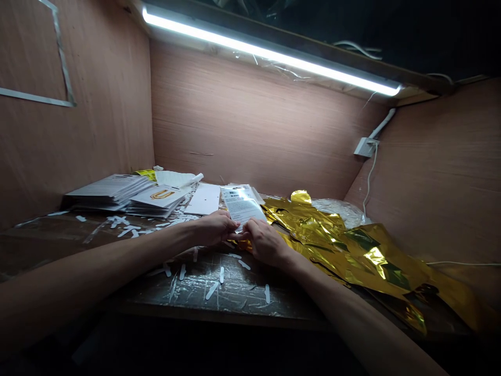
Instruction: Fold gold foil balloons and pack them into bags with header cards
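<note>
At the middle of the worktop (297, 303), toward its far half, a shiny printed packet (245, 206) is held slightly tilted between two bare hands. The left hand (218, 228) pinches its near left corner between thumb and fingers, while the right hand (264, 240) grasps the near edge just to the right, its fingertips almost meeting those of the left. Far left stands a stack of white printed sheets (107, 189); just right of it is a pile of cards (156, 199), the top one bearing a golden U shape. Behind that pile lie a curled sheet of paper (178, 178) and something yellow (145, 173). A white card (204, 199) lies flat between the pile and the packet. Small white strips (222, 275) are scattered left of the hands and along the near side. Crumpled gold foil sheets (332, 250) spread over the right side, with clear plastic (340, 210) behind them. A lit tube lamp (270, 51) runs above the far wall.
</note>
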A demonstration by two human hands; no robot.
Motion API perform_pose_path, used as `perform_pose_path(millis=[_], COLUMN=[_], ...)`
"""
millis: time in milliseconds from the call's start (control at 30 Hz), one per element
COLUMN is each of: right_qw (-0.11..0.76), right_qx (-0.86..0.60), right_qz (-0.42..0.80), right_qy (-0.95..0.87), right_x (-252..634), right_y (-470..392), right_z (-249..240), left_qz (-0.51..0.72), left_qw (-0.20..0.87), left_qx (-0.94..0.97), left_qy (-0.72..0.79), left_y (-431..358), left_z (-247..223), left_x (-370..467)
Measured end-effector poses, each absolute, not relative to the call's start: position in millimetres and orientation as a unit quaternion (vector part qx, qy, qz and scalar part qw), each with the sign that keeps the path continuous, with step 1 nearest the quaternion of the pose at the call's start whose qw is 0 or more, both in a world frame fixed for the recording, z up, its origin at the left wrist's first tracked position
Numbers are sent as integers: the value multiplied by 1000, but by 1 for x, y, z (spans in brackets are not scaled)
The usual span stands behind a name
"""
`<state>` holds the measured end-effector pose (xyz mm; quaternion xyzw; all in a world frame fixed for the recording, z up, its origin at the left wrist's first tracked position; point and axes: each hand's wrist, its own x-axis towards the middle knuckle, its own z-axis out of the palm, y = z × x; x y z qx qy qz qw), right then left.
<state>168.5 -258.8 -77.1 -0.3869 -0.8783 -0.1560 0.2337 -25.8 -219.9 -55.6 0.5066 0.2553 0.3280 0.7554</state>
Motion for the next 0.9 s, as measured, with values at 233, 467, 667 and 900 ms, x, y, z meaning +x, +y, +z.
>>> perform_pose_path(millis=[233, 467, 667, 900], right_qw=[324, 301, 239, 179], right_qx=[-293, -287, -337, -367], right_qz=[-75, -77, -126, -190], right_qy=[-896, -906, -902, -893], right_x=[175, 172, 168, 167], right_y=[-259, -264, -265, -264], right_z=[-69, -67, -70, -71], left_qz=[325, 311, 315, 337], left_qw=[753, 749, 740, 748], left_qx=[520, 536, 540, 524], left_qy=[239, 235, 246, 227], left_y=[-226, -222, -222, -215], left_z=[-50, -54, -59, -65], left_x=[-30, -28, -25, -24])
